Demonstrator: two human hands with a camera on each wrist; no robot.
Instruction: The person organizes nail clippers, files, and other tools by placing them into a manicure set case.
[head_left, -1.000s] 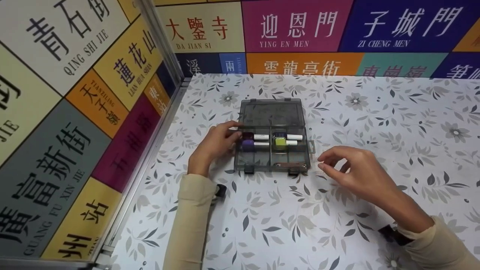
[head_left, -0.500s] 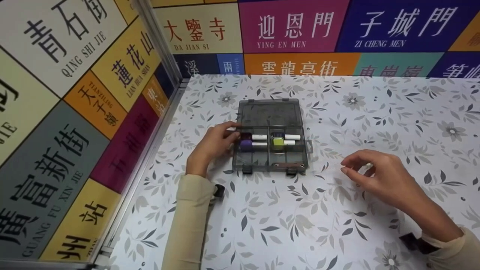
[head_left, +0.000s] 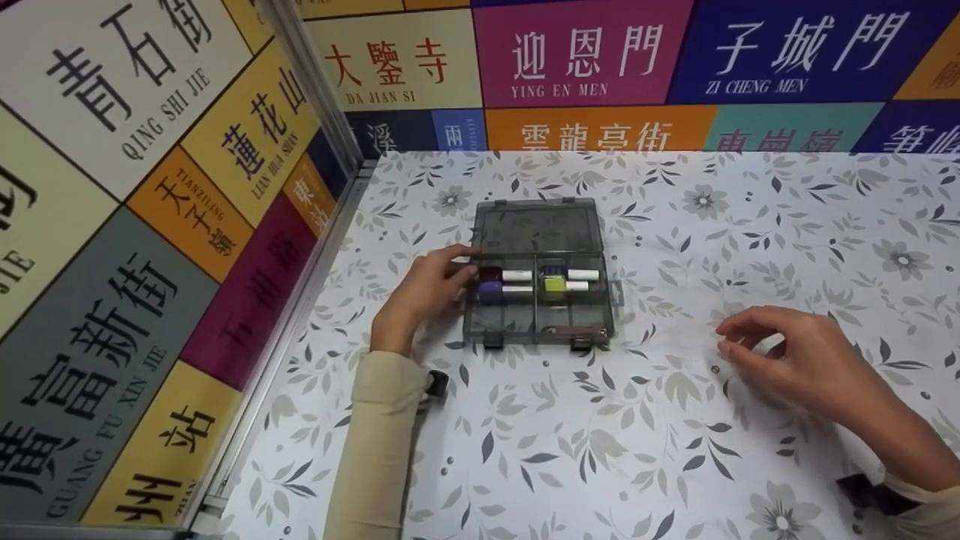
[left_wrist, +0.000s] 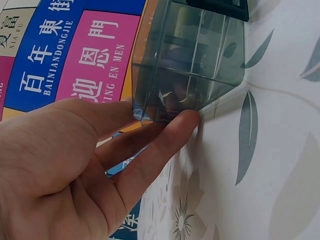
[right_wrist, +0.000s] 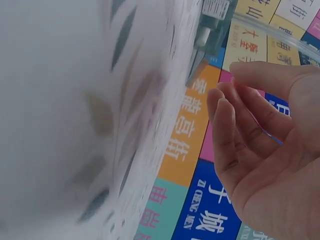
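A smoky see-through compartment box (head_left: 506,319) lies on the table, lid (head_left: 538,229) laid back. In its left half are a dark red nail polish bottle (head_left: 490,274) and a purple one (head_left: 492,292); in its right half, a dark blue one (head_left: 553,271) and a yellow-green one (head_left: 554,288), all white- or pale-capped. A slim pinkish-brown strip with metallic ends (head_left: 577,331), like a nail clipper, lies along the front right compartments. My left hand (head_left: 426,289) touches the box's left side with extended fingertips. Off to the right, my right hand (head_left: 814,356) hovers, holding nothing, fingers loosely bent.
A white tablecloth (head_left: 660,465) with grey leaves and flowers covers the table. Colourful sign-printed panels (head_left: 577,52) rise behind it, and another panel wall (head_left: 172,195) runs along the left edge with a metal frame.
My right hand has drawn away from the box to the right, its fingers loosely bent throughout. The left hand stays at the box's left side, and the bottles keep their places.
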